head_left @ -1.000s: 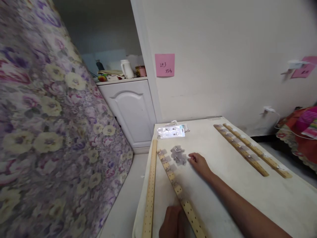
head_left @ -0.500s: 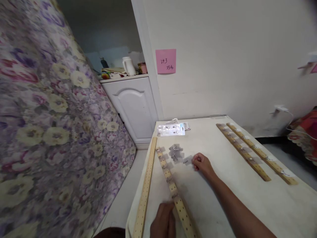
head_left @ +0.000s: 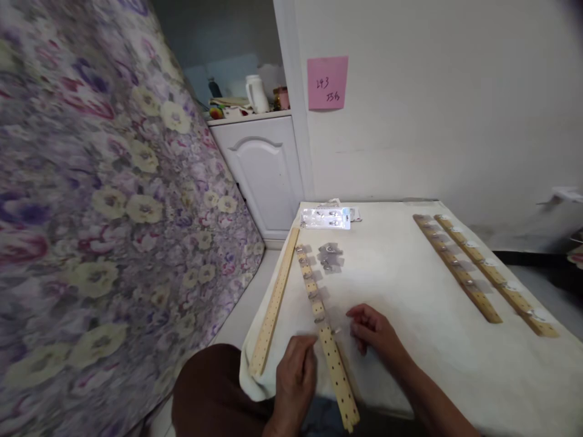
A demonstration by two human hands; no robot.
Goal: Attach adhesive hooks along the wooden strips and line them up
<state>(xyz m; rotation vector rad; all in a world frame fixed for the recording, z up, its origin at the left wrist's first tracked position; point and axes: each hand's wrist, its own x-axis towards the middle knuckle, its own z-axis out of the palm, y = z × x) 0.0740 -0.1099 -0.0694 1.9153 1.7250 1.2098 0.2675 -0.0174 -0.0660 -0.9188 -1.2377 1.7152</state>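
A pale wooden strip with rows of holes lies lengthwise in front of me, with several clear plastic hook pieces along its far half. My left hand is curled closed at the strip's left edge; whatever its fingertips pinch is hidden. On the other side, my right hand pinches a clear plastic hook piece, which is hard to make out beside the strip. Farther off, a small pile of clear hook pieces rests on the cloth.
Another holed wooden strip runs along the left table edge. Two strips with hooks, one darker and one lighter, lie at the right. Plastic packaging sits at the back, near the wall. A floral curtain hangs left.
My right hand has come back from near the pile toward the strip, bringing the clear hook piece. My left hand stays beside the strip. The view has shifted.
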